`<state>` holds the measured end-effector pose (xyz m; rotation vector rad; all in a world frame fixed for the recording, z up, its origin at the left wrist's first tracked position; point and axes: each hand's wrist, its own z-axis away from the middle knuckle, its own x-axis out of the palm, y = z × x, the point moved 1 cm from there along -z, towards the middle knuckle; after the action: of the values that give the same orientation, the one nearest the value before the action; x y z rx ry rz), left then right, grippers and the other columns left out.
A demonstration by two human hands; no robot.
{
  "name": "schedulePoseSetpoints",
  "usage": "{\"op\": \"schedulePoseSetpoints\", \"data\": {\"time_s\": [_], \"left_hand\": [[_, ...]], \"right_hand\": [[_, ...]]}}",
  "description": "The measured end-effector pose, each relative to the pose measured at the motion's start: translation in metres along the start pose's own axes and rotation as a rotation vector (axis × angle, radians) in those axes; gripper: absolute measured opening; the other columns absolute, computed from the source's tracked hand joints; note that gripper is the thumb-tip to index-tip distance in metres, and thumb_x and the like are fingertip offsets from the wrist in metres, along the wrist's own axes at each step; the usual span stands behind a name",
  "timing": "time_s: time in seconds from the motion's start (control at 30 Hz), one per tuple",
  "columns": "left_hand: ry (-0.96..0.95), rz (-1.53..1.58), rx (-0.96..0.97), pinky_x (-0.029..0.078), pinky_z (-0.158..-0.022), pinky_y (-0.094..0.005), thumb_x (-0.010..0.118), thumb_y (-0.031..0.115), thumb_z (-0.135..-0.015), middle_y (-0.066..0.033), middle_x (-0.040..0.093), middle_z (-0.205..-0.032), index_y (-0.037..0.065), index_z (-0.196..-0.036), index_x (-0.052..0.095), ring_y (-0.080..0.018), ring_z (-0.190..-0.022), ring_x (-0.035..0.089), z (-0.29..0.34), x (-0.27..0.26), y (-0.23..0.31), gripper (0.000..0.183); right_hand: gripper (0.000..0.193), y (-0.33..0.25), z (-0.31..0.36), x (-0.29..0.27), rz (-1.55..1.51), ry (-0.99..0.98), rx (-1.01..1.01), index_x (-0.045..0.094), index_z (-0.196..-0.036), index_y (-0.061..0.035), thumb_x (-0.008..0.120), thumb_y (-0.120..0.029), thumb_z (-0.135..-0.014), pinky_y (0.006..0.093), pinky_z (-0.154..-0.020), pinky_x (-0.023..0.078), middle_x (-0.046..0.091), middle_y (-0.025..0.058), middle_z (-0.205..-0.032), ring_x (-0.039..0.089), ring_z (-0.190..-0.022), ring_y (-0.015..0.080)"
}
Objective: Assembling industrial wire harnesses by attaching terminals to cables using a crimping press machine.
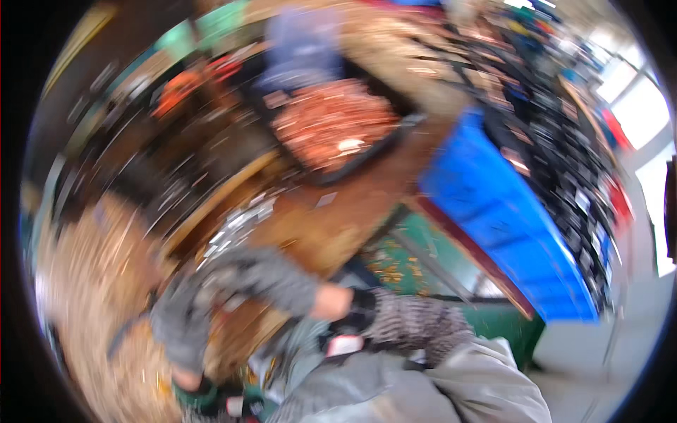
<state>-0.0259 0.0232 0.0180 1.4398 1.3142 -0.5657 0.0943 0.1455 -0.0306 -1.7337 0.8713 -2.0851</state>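
Observation:
Motion blurs the whole head view. My left hand (pixel 182 323), in a grey glove, is at the lower left beside the wooden bench. Reaching across from the right, my right hand (pixel 264 277) wears the same kind of glove and almost meets the left one. Their fingers are smeared, so I cannot make out what lies between them. A dark curved strip (pixel 127 334), perhaps a tool handle, sticks out beside my left hand. Shiny silvery pieces (pixel 240 225) lie just beyond my right hand. A black tray (pixel 337 176) farther off holds many copper-coloured pieces (pixel 335 123).
A large blue bin (pixel 511 222) stands to the right of the brown bench top (pixel 352 211), heaped with dark parts (pixel 543 127) behind it. Below is a green surface (pixel 405 257) with scattered yellowish bits. Something translucent bluish (pixel 303 46) stands over the tray's far side.

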Motion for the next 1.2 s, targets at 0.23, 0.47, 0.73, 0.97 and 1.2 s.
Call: {"op": "schedulePoseSetpoints", "data": {"time_s": [0.23, 0.47, 0.73, 0.97, 1.2], "left_hand": [[0.013, -0.148, 0.155, 0.048, -0.078, -0.0356, 0.059, 0.023, -0.084, -0.0147, 0.061, -0.103, -0.002, -0.114, 0.052, -0.0302, -0.088, 0.06, 0.0, 0.009, 0.009, 0.04], [0.034, -0.435, 0.089, 0.05, -0.072, -0.0316, 0.053, 0.022, -0.088, -0.0119, 0.065, -0.095, -0.005, -0.101, 0.06, -0.0261, -0.083, 0.063, 0.019, 0.017, 0.001, 0.031], [0.099, -0.071, 0.134, 0.049, -0.071, -0.0354, 0.051, 0.027, -0.089, -0.0166, 0.064, -0.089, -0.004, -0.091, 0.063, -0.0303, -0.079, 0.062, 0.007, 0.011, 0.034, 0.034], [0.179, -0.148, 0.089, 0.049, -0.069, -0.0353, 0.057, 0.028, -0.086, -0.017, 0.06, -0.096, -0.002, -0.102, 0.056, -0.0276, -0.081, 0.06, 0.032, -0.003, 0.028, 0.035], [0.65, -0.148, -0.125, 0.048, -0.075, -0.0348, 0.052, 0.035, -0.087, -0.0168, 0.048, -0.121, 0.0, -0.13, 0.034, -0.0283, -0.094, 0.055, 0.074, 0.01, -0.054, 0.058]], "right_hand": [[0.017, 0.014, -0.017, -0.016, 0.097, 0.002, -0.226, 0.061, -0.086, 0.0013, 0.067, -0.01, -0.075, 0.0239, -0.052, 0.052, 0.061, 0.0058, -0.076, 0.06, -0.064, 0.0132], [0.008, 0.007, -0.005, -0.011, 0.291, 0.015, -0.283, 0.061, -0.077, 0.0013, 0.06, -0.004, -0.072, 0.0239, -0.046, 0.051, 0.057, 0.0057, -0.063, 0.057, -0.052, 0.0132], [0.023, 0.011, -0.013, -0.023, 0.543, -0.009, -0.29, 0.068, -0.091, -0.0063, 0.07, -0.019, -0.072, 0.0276, -0.059, 0.05, 0.067, 0.0067, -0.085, 0.062, -0.072, 0.0143], [0.02, 0.018, -0.008, -0.006, 0.644, -0.059, -0.448, 0.066, -0.086, -0.0046, 0.065, -0.015, -0.068, 0.0284, -0.06, 0.048, 0.063, 0.0065, -0.075, 0.059, -0.07, 0.0139], [0.018, 0.021, -0.01, -0.022, 0.586, -0.017, -0.432, 0.062, -0.088, -0.0025, 0.061, -0.019, -0.08, 0.0266, -0.062, 0.047, 0.061, 0.0038, -0.071, 0.057, -0.066, 0.0118]]}}
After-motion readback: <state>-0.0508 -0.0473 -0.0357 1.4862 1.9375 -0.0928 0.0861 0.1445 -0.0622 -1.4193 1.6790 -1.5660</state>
